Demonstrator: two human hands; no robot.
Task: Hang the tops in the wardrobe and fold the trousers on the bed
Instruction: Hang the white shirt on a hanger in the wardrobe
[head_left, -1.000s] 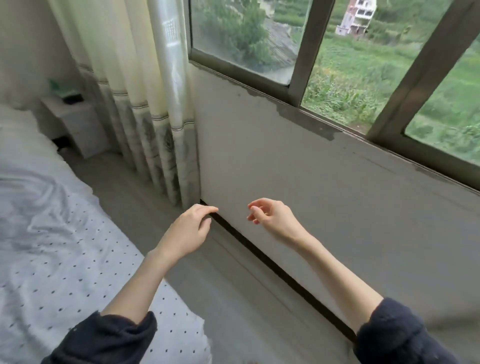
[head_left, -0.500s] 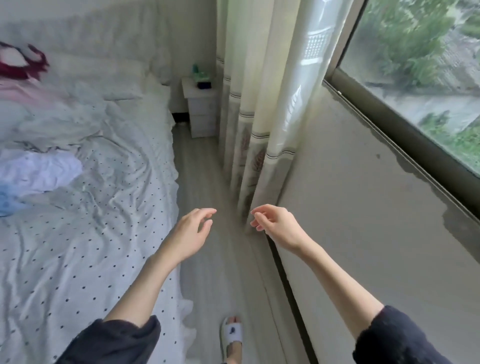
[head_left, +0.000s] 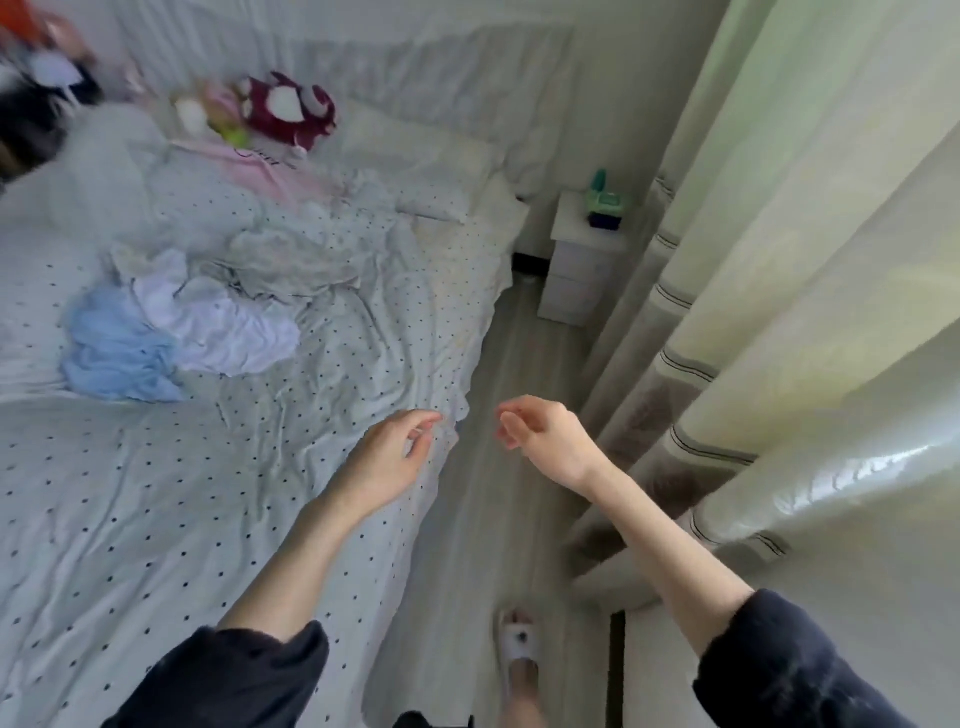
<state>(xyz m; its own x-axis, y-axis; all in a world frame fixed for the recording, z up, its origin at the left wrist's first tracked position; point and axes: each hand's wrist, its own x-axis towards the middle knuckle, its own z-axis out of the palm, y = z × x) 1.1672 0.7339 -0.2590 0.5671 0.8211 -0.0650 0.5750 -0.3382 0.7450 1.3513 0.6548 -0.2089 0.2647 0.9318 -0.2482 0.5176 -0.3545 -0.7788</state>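
The bed (head_left: 156, 519), covered in a dotted white sheet, is taken as the landmark. A heap of crumpled clothes lies on it toward its far left part: a light blue garment (head_left: 114, 353) touching a white garment (head_left: 228, 332), with paler crumpled fabric (head_left: 291, 254) just beyond them. Whether these are tops or trousers cannot be told. A pink garment (head_left: 260, 166) is spread near the head of the bed, beside a dark red plush toy (head_left: 285, 109) and a pillow (head_left: 415, 156).

The left hand (head_left: 389, 457) is held over the bed's right edge, fingers loosely curled and released, nothing grasped. The right hand (head_left: 540, 436) is raised over the floor (head_left: 519, 364) beside the bed, also relaxed and empty. The 2 hands are near each other but apart.

A white nightstand (head_left: 582, 260) stands by the head of the bed, and a curtain (head_left: 779, 260) hangs to the bed's right. A slippered foot (head_left: 519, 644) is seen on the floor beside the bed.
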